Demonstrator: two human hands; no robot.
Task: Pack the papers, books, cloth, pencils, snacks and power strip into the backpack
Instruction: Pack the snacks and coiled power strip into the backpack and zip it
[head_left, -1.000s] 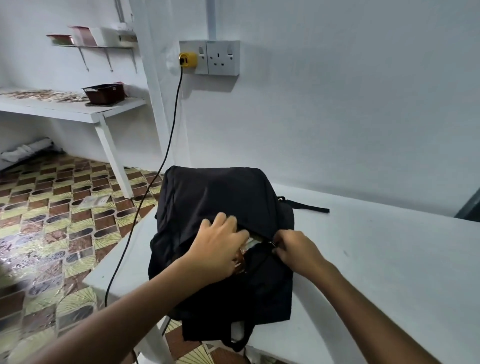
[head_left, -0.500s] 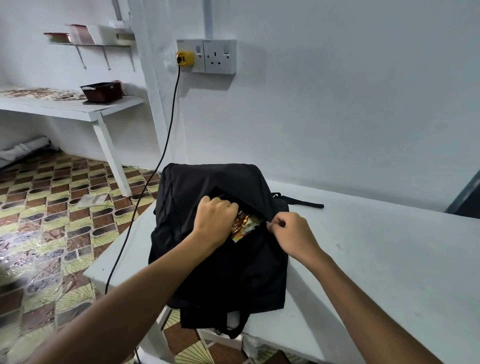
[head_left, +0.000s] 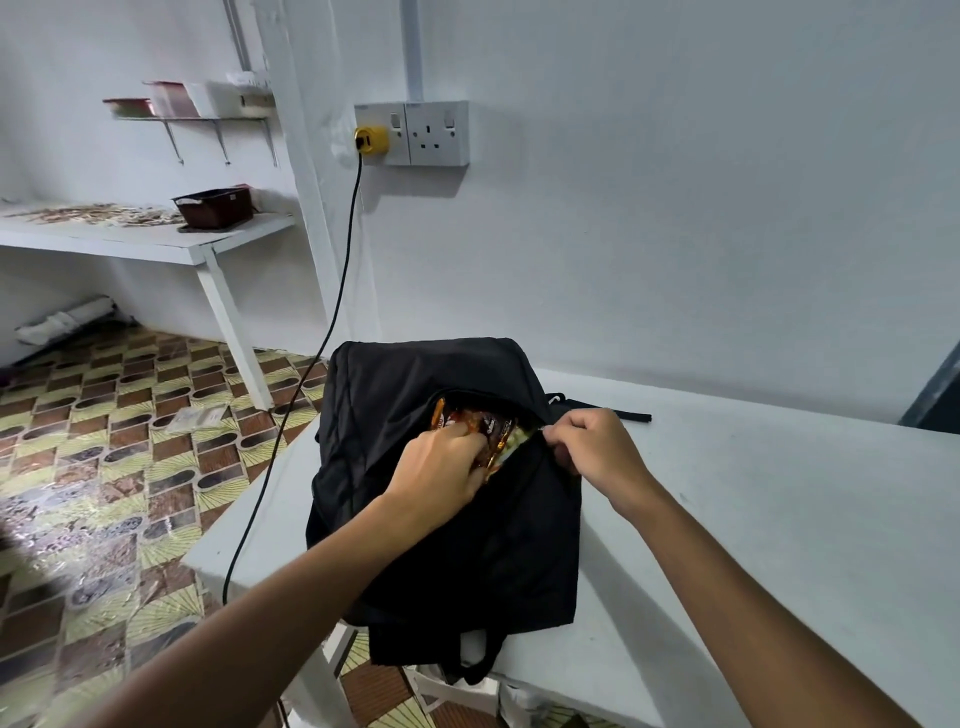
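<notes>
I see the black backpack lying on the white tabletop at its left end, its bottom edge hanging over the near side, with the pocket mouth gaping open. My left hand has its fingers curled on the brown and orange snack packets, which sit partly inside the opening, while my right hand pinches the pocket's right edge just beside them. A black cable runs from a yellow plug in the wall socket down past the tabletop's left edge.
</notes>
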